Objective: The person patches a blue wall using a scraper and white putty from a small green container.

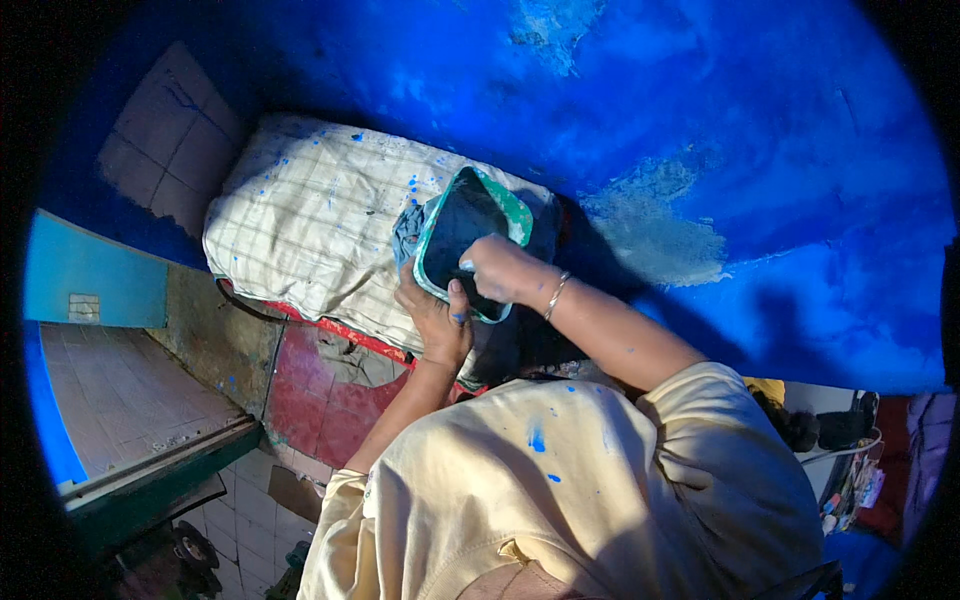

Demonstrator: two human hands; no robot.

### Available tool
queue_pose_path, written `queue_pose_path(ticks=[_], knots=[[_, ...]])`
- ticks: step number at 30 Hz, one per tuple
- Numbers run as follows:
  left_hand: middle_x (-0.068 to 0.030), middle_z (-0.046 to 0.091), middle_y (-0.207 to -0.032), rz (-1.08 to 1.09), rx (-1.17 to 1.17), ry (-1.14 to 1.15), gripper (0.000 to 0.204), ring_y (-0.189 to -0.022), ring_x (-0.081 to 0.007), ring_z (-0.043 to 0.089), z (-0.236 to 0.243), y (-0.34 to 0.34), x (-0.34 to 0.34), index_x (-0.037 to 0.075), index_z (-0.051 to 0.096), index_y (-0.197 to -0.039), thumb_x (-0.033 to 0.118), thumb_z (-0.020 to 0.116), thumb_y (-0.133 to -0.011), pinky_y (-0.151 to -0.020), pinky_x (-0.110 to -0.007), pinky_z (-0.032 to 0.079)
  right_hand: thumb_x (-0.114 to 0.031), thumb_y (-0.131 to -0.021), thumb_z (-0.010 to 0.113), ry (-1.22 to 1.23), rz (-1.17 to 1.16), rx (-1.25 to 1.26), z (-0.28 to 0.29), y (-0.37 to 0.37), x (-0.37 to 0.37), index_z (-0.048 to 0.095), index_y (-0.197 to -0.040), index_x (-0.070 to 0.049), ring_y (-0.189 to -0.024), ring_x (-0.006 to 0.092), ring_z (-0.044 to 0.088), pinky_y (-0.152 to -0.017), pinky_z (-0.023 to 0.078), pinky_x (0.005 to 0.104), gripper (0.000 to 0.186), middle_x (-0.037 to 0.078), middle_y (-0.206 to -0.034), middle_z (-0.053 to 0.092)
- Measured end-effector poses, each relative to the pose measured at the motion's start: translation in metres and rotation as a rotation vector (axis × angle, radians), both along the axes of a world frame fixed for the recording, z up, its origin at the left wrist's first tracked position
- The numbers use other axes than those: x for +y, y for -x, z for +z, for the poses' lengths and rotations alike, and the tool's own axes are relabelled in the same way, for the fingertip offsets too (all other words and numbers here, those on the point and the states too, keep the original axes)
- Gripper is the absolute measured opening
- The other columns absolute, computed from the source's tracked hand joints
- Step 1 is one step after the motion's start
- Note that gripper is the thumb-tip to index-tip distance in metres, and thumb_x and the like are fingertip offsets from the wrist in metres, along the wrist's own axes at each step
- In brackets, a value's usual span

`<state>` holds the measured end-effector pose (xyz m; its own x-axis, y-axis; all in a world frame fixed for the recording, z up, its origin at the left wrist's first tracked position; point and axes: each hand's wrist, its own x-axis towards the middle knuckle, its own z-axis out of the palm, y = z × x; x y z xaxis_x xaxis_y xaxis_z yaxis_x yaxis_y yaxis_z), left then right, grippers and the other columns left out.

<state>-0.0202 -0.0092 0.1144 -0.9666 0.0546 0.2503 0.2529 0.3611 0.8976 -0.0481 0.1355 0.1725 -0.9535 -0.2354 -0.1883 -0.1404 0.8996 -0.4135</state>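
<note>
A squarish container (513, 212) with a green, white-smeared rim and a dark inside is tilted in front of me. My left hand (440, 318) grips its near left edge, thumb against the rim and fingers round the outside. Over the container's opening, my right hand (505, 270) is curled closed. Something pale shows by its fingertips, too small to name. Blue paint marks both hands. Next to the container's left side bunches a grey-blue cloth (408, 232). Under it all lies a surface draped with a pale checked cloth (320, 215), spotted with blue paint.
A blue-painted wall (800, 120) with grey bare patches rises beyond the draped surface. Reddish floor tiles (315, 385) lie at the near left, by a green-edged ledge (170, 485). A wheel (195, 545) shows at the lower left. Assorted clutter (850, 490) stands at the right.
</note>
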Motion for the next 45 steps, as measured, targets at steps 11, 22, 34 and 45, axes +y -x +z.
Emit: queue_pose_path(ticks=[11,22,34,45], knots=[[-0.0266,0.035,-0.11,0.013,-0.016,-0.017,0.08,-0.105,-0.0392,0.035,-0.001,0.004,0.0,-0.001,0.025,-0.13,0.055,0.051,-0.08,-0.096,-0.046,0.026,0.0,-0.062,0.059,-0.124,-0.023,-0.045,-0.002,0.001,-0.019,0.063,-0.066,0.002,-0.077,0.041,0.06,-0.069,0.049,0.0438,0.005,0.027,-0.072,0.058],[-0.0269,0.035,-0.11,0.009,0.033,-0.006,0.079,-0.105,-0.0397,0.034,0.002,0.004,0.0,0.0,0.026,-0.131,0.054,0.051,-0.08,-0.097,-0.047,0.025,-0.005,-0.063,0.06,-0.11,-0.05,0.128,-0.022,0.005,-0.014,0.058,-0.065,0.002,-0.072,0.0412,0.059,-0.065,0.048,0.0453,0.008,0.027,-0.07,0.057],[-0.026,0.038,-0.108,0.064,0.033,-0.031,0.078,-0.103,-0.0384,0.036,-0.004,0.006,-0.002,-0.001,0.027,-0.131,0.056,0.048,-0.082,-0.095,-0.045,0.026,0.0,-0.063,0.054,-0.018,-0.011,0.007,-0.008,0.012,-0.005,0.061,-0.068,0.001,-0.075,0.0416,0.059,-0.066,0.047,0.0461,0.009,0.027,-0.071,0.057],[-0.0283,0.035,-0.111,0.02,0.012,-0.009,0.078,-0.105,-0.0408,0.035,0.002,0.003,0.001,-0.002,0.026,-0.131,0.053,0.051,-0.081,-0.096,-0.047,0.027,-0.003,-0.062,0.059,-0.269,-0.162,0.116,-0.019,0.043,0.01,0.065,-0.073,0.0,-0.075,0.0397,0.061,-0.067,0.05,0.0425,0.013,0.024,-0.074,0.061]])
